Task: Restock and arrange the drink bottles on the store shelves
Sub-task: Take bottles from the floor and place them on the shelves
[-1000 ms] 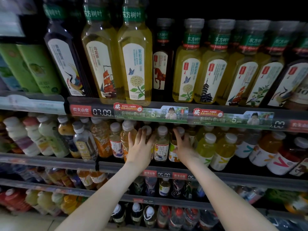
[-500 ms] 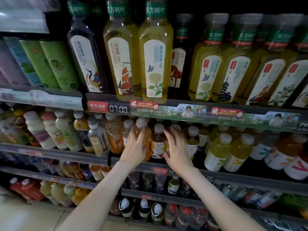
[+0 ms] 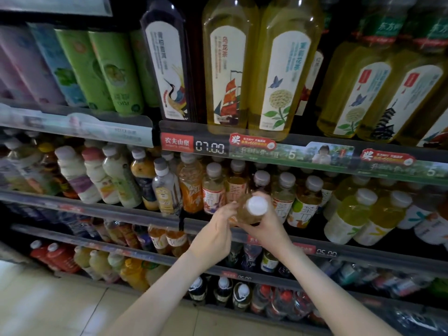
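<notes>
A small amber tea bottle point(image 3: 251, 209) with a white cap is tipped towards me in front of the second shelf point(image 3: 135, 213). My right hand point(image 3: 265, 226) grips it from below and the right. My left hand point(image 3: 215, 229) holds its left side, fingers curled against the body. Behind it a row of white-capped tea bottles point(image 3: 282, 197) stands on that shelf. Beside them are orange drink bottles point(image 3: 191, 187).
Tall yellow tea bottles point(image 3: 281, 76) and a dark bottle point(image 3: 168, 69) fill the top shelf, green cans point(image 3: 114, 71) to their left. Yellow-green bottles point(image 3: 349, 214) stand at the right, milky bottles point(image 3: 94, 175) at the left. Lower shelves hold more bottles; beige floor point(image 3: 60, 309) lies below.
Both hands have drawn back from the row, now holding one amber bottle tipped out in front of the shelf. The view has shifted left and closer.
</notes>
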Demonstrator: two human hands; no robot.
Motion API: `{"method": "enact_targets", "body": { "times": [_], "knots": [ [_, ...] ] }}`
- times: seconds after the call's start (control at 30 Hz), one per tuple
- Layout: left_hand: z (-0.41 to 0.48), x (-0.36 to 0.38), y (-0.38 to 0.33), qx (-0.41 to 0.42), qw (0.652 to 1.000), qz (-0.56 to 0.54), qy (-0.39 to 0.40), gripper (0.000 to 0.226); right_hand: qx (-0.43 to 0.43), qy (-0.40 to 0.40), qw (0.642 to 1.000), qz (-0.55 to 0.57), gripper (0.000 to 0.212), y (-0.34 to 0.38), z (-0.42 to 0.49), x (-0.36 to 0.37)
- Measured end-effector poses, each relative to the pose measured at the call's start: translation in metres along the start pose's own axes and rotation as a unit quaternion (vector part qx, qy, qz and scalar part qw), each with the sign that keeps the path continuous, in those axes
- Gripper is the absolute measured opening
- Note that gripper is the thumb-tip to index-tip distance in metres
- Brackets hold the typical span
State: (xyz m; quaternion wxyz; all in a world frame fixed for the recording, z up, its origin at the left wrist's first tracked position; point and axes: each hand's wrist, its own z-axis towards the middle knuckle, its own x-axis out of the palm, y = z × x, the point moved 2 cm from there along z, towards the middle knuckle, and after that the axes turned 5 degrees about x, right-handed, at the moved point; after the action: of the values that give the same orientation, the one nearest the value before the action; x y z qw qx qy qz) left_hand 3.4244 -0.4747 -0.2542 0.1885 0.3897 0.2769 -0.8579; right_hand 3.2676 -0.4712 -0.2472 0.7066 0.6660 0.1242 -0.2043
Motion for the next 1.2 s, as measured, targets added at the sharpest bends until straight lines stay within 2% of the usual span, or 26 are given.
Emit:
{"method": "enact_targets", "body": {
  "times": [0.07, 0.1, 0.17, 0.23, 0.33, 0.47, 0.6, 0.7, 0.77, 0.87, 1.0, 1.1, 1.2],
  "knots": [
    [0.0, -0.003, 0.017, -0.03, 0.999, 0.022, 0.008, 0.05, 0.01, -0.018, 1.0, -0.001, 0.081, -0.002, -0.003, 0.002],
    [0.001, -0.002, 0.027, -0.032, 0.999, 0.03, 0.01, 0.057, 0.011, -0.025, 1.0, -0.005, 0.082, -0.003, -0.005, 0.004],
    [0.007, -0.002, 0.046, -0.088, 0.995, 0.049, 0.004, 0.078, 0.009, -0.034, 0.999, -0.001, 0.079, -0.006, -0.009, 0.005],
    [0.016, -0.006, 0.058, -0.125, 0.989, 0.074, 0.026, 0.089, 0.014, -0.045, 0.999, 0.006, 0.079, -0.007, -0.012, 0.005],
    [0.027, -0.006, 0.066, -0.154, 0.98, 0.078, 0.096, 0.086, 0.025, -0.072, 0.997, 0.019, 0.077, -0.006, -0.02, 0.009],
    [0.039, -0.012, 0.071, -0.142, 0.98, 0.138, -0.014, 0.075, 0.011, -0.117, 0.993, 0.031, 0.079, 0.004, -0.033, 0.01],
    [0.042, -0.015, 0.088, -0.146, 0.97, 0.162, -0.105, 0.073, 0.004, -0.116, 0.993, 0.029, 0.077, 0.015, -0.041, 0.003],
    [0.039, -0.01, 0.098, -0.147, 0.97, 0.114, -0.159, 0.069, 0.007, -0.1, 0.995, 0.015, 0.078, 0.017, -0.045, 0.003],
    [0.039, -0.013, 0.1, -0.215, 0.956, 0.034, -0.194, 0.071, 0.01, -0.098, 0.995, 0.005, 0.078, 0.017, -0.047, 0.003],
    [0.046, -0.016, 0.102, -0.277, 0.942, -0.048, -0.183, 0.077, 0.016, -0.096, 0.995, 0.001, 0.076, 0.019, -0.05, 0.004],
    [0.051, -0.025, 0.103, -0.271, 0.948, 0.005, -0.168, 0.086, 0.023, -0.086, 0.996, -0.009, 0.075, 0.019, -0.048, 0.005],
    [0.039, -0.028, 0.1, -0.261, 0.947, 0.055, -0.179, 0.08, 0.027, -0.078, 0.996, -0.02, 0.074, 0.019, -0.047, 0.008],
    [0.02, -0.026, 0.088, -0.227, 0.955, 0.021, -0.187, 0.081, 0.026, -0.076, 0.996, -0.031, 0.076, 0.018, -0.048, 0.009]
  ]
}}
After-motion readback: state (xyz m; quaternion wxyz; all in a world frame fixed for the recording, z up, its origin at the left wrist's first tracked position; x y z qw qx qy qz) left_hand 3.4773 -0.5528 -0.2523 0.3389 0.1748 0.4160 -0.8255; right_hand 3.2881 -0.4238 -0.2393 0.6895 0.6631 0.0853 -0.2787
